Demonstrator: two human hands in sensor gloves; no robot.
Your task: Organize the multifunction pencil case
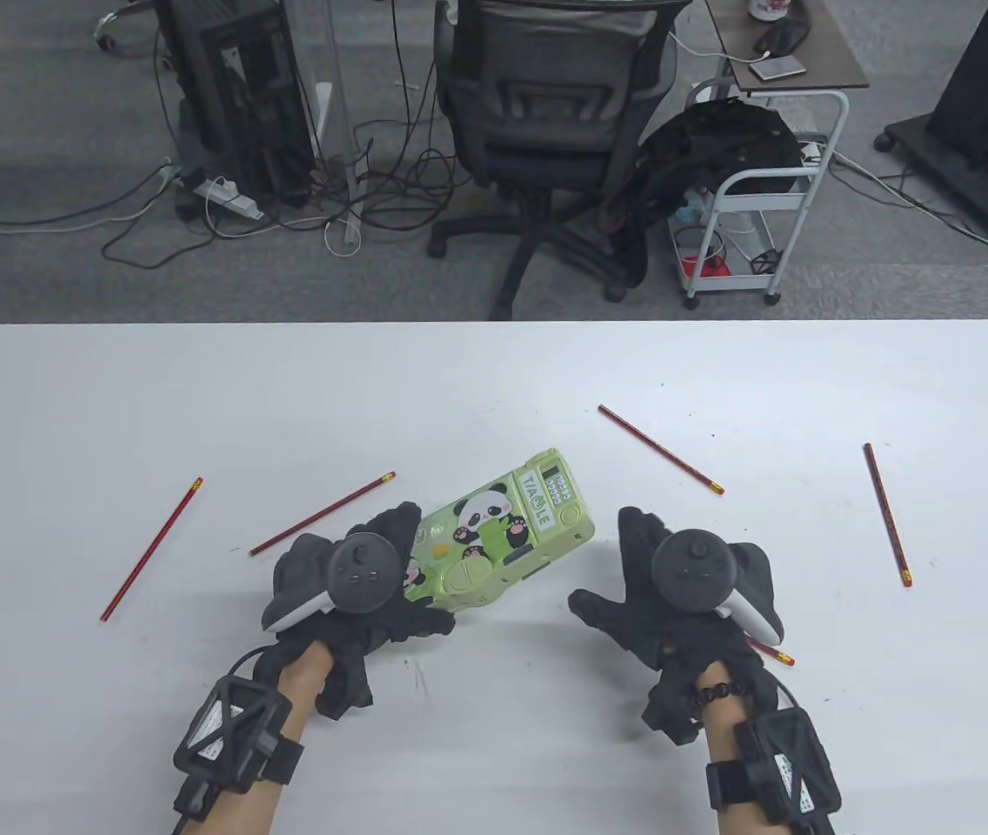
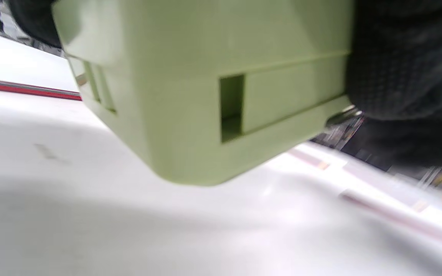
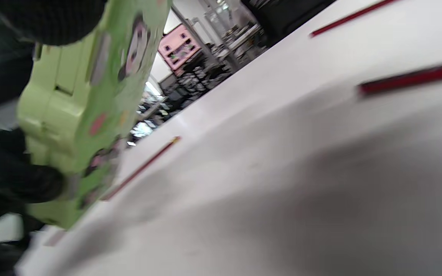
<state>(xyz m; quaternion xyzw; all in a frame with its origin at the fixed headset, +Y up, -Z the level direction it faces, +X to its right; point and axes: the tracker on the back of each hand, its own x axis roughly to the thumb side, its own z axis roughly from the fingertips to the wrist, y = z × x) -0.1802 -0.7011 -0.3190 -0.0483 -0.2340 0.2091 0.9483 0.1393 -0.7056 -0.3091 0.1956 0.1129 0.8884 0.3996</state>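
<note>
A light green pencil case (image 1: 498, 526) with a panda picture is lifted and tilted just above the white table (image 1: 494, 383). My left hand (image 1: 381, 578) grips its near end, fingers curled over the far edge and thumb under the near one. The left wrist view shows its plain underside (image 2: 205, 96) off the table, with a gloved finger (image 2: 401, 57) against it. My right hand (image 1: 677, 578) is open beside the case's right end, fingers spread, holding nothing. Several red pencils lie loose: one (image 1: 150, 550) at the left, one (image 1: 323, 513) by my left hand, one (image 1: 661, 450) at centre right.
A further red pencil (image 1: 886, 513) lies at the far right, and another (image 1: 772, 652) pokes out from under my right hand. Beyond the table's far edge stand an office chair (image 1: 546, 113), a white cart (image 1: 755, 217) and floor cables.
</note>
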